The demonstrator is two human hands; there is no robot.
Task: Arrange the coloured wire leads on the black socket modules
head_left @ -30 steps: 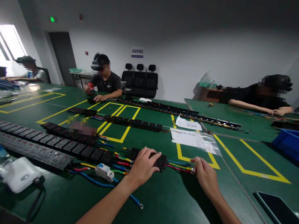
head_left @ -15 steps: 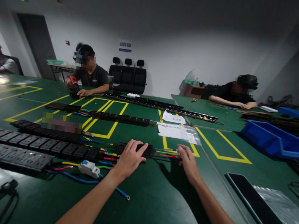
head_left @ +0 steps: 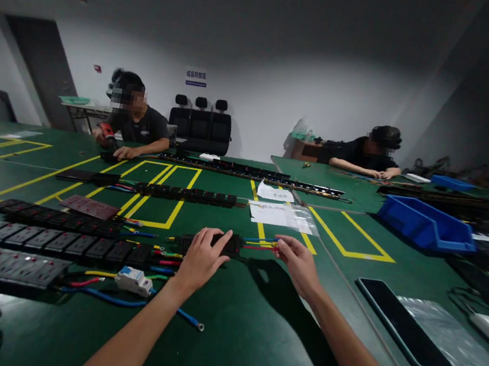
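My left hand [head_left: 204, 257] lies over a short black socket module [head_left: 232, 246] on the green table, its fingers closed around the body and covering most of it. From the module's right end run blue, yellow and red wires [head_left: 258, 245]. My right hand [head_left: 299, 266] pinches these wires near their far ends, between thumb and index finger; the tips are partly hidden. Left of my left hand lie several black socket strips [head_left: 88, 245] with coloured leads. A white circuit breaker [head_left: 134, 281] sits among the leads, close to my left forearm.
A dark phone [head_left: 403, 325] and a clear plastic bag [head_left: 435, 330] lie at right, with a blue bin [head_left: 425, 224] behind. Paper labels [head_left: 272, 214] lie beyond my hands. Across the table, one person holds a red power tool [head_left: 106, 136]; another leans over at right.
The view has turned slightly right, shifting everything leftward. My left hand stays on the module. My right fingers are slightly nearer it, still pinching the wires.
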